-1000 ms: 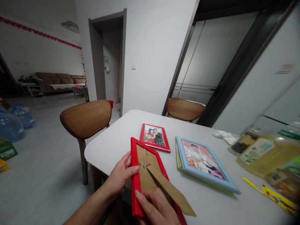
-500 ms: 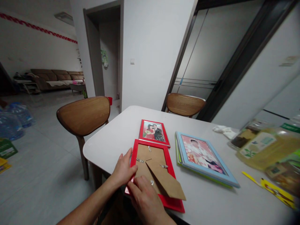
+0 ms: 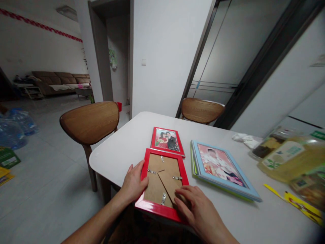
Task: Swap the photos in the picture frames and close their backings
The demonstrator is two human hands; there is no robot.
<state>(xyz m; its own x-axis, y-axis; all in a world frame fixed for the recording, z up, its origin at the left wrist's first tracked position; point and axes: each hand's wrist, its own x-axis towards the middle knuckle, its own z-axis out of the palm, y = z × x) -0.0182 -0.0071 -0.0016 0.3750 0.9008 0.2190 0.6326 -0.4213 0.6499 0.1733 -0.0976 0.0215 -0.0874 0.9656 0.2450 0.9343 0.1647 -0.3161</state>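
A red picture frame (image 3: 149,205) lies face down near the table's front edge, its brown backing board and small metal clips showing. My left hand (image 3: 134,181) grips its left edge, thumb on the face and fingers along the side. At the lower right, my right hand (image 3: 196,206) is curled over the brown stand flap (image 3: 169,189), which lies nearly flat against the backing. The right fingertips partly cover the flap's end. Just beyond is a second red frame (image 3: 166,140), face up with a photo of a couple.
To the right sits a stack of frames, a light blue one (image 3: 223,169) on top. Farther right are a yellow oil bottle (image 3: 281,159), clear containers and a yellow tool (image 3: 302,206). A white cloth (image 3: 245,139) lies behind. Two wooden chairs (image 3: 90,120) stand by the table (image 3: 111,159).
My right hand has moved from the frame's lower left to its lower right, onto the stand flap. The flap stuck out before and now lies down. My left hand keeps its grip.
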